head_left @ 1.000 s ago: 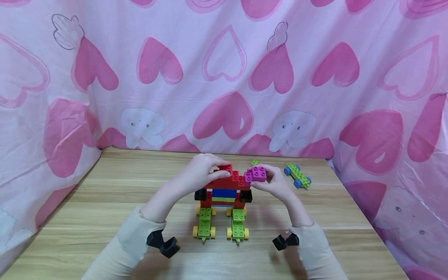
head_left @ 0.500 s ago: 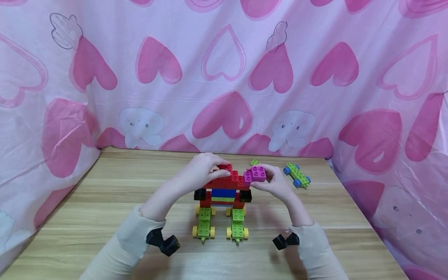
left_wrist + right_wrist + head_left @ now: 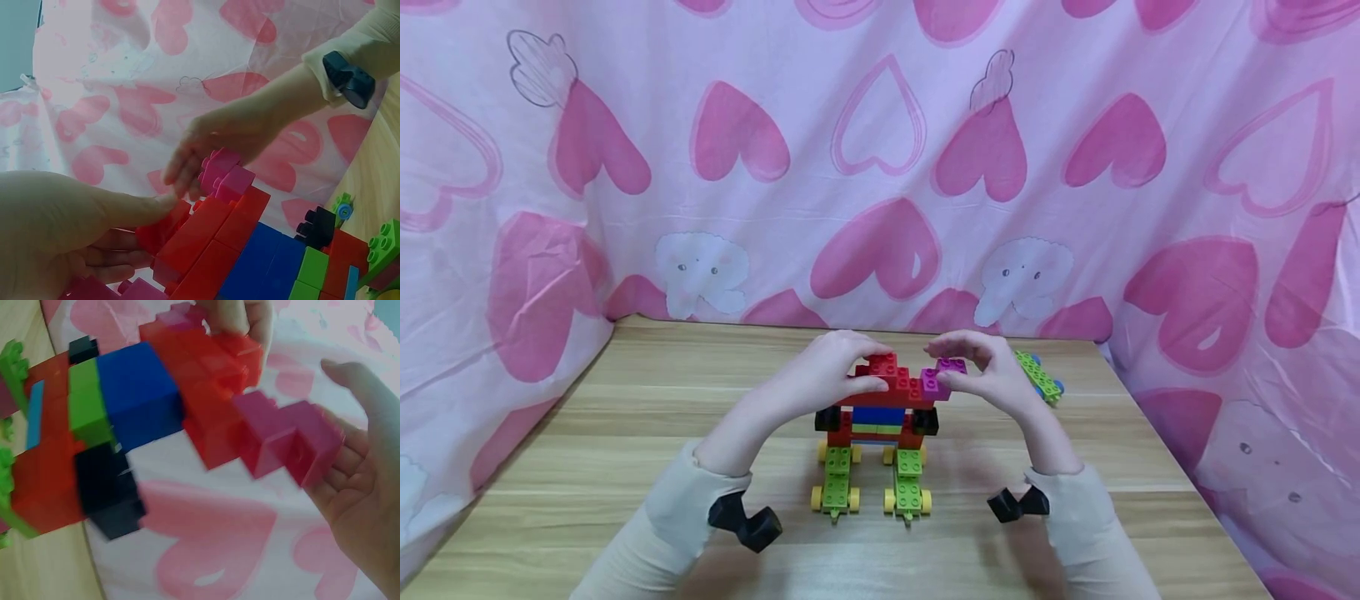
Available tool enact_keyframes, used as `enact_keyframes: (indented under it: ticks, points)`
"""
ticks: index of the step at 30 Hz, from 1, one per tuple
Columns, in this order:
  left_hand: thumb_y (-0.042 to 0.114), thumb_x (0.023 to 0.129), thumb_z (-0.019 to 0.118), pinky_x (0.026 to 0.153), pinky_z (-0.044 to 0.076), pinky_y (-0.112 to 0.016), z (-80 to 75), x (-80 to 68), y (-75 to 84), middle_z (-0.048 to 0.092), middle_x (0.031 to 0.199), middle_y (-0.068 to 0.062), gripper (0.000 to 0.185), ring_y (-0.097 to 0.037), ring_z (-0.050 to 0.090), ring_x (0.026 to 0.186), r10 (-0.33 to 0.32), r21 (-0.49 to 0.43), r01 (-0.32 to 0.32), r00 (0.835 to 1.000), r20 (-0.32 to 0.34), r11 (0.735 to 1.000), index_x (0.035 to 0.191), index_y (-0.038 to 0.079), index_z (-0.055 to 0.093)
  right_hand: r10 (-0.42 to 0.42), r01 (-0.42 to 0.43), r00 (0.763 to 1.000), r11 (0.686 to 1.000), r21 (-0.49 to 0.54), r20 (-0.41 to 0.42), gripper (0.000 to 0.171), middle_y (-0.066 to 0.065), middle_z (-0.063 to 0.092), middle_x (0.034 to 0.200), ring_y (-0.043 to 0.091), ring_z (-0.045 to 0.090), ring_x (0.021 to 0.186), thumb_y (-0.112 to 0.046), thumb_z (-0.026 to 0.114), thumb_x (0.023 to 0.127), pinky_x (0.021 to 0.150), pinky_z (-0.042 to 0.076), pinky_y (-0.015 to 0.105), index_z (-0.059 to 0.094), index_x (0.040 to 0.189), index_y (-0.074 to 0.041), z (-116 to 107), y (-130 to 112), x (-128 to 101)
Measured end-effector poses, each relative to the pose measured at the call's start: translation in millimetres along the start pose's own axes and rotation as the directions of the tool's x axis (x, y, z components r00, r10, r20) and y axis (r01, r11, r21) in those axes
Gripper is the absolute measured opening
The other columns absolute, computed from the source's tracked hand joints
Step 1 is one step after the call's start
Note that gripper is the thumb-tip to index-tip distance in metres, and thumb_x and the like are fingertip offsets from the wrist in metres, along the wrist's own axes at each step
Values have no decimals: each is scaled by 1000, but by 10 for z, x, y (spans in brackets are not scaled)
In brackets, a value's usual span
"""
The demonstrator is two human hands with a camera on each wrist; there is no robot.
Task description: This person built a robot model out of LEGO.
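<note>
Magenta brick (image 3: 942,377) now seated on red build (image 3: 883,400); right hand (image 3: 992,375) flattens over it, left hand (image 3: 827,375) still clamping build.

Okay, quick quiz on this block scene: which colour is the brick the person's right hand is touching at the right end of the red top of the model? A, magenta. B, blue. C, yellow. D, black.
A. The right hand rests its fingers on a magenta brick that sits at the right end of the red top row, while the left hand grips the red bricks on the other side.
</note>
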State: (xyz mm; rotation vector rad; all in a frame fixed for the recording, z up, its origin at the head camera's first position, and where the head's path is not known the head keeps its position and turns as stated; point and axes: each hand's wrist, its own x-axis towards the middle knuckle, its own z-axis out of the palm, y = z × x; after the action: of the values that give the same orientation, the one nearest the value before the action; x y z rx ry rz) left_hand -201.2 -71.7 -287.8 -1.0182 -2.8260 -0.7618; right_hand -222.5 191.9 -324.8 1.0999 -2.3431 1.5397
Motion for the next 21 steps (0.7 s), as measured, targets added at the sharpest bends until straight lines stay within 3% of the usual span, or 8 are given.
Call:
enact_keyframes:
  ticks: [10, 16, 21]
  points:
    - [24, 84, 77, 92, 56, -35, -10, -4, -3, 70, 119, -7, 55, -20, 67, 107, -2, -15, 2, 999, -42, 1000, 135, 9, 59, 23, -9, 995, 990, -138, 97, 32, 12, 72, 109, 21, 66, 103, -5, 76, 82, 88, 56, 29, 70, 114, -3, 81, -236, 271]
    - [24, 82, 79, 89, 57, -32, -4, -9, -17, 70, 117, -6, 62, -19, 67, 104, 7, -20, -8, 998, -58, 1000, 138, 10, 56, 44, -7, 988, 971, -240, 149, 33, 9, 74, 106, 23, 67, 98, -11, 80, 81, 87, 57, 39, 72, 112, -5, 161, -294, 366]
    - [24, 81, 80, 89, 57, -31, 2, -13, -25, 72, 113, -6, 64, -19, 68, 103, 15, -12, -16, 997, -71, 1000, 138, 8, 55, 89, -32, 977, 960, -277, 195, 34, 7, 75, 104, 22, 69, 94, -14, 80, 80, 87, 58, 37, 73, 112, -5, 198, -313, 407]
